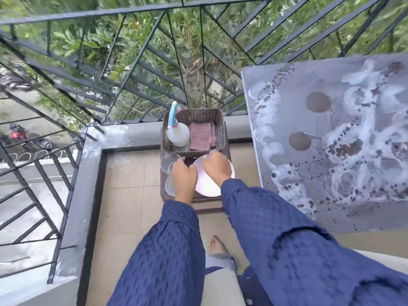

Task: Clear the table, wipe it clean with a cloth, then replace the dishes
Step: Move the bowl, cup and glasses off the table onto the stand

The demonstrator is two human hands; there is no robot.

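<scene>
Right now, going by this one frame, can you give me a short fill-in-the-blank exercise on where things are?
1. The spray bottle and the checked cloth sit inside the ____.
2. The right hand rests on a white ____.
3. The foam-smeared table stands on the person's ____ side.
Missing words: basket; plate; right.

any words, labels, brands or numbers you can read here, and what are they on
None: no readable text anywhere in this view.
The spray bottle shows no label; the checked cloth, basket, plate and dirty table carry no writing.
</scene>
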